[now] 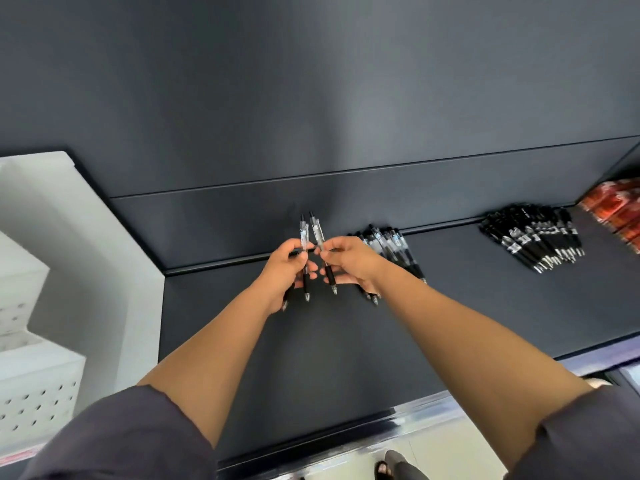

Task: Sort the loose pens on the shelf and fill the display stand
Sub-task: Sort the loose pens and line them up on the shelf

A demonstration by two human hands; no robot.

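Left hand (282,268): fingers (300,255) curled closed around a clear-barrelled pen (304,258), held upright with its black grip and metal tip pointing down; a second pen tip (284,304) shows below the palm, so it seems to hold more than one, though how many cannot be told.
Right hand (349,261): fingers (323,252) pinched closed on another clear pen (322,252), tilted slightly, clicker end up, tip down; more pen tips (372,297) poke out under the heel of this hand.
Two held pens: side by side between the hands, their upper ends close but apart.
Shelf (346,341): dark, flat, directly under both sets of fingers.
Small pile of pens (391,242): lying on the shelf just beyond and to the right of the right fingers, partly hidden by that hand.
Large pile of black pens (535,235): on the shelf well apart to the right of the fingers, fanned out with tips toward the front edge.
Red packets (614,207): at the far right end of the shelf, blurred.
White perforated stand (34,393): well to the left of the left fingers, below shelf level.
Sleeves (131,434): dark, pushed up above both forearms.
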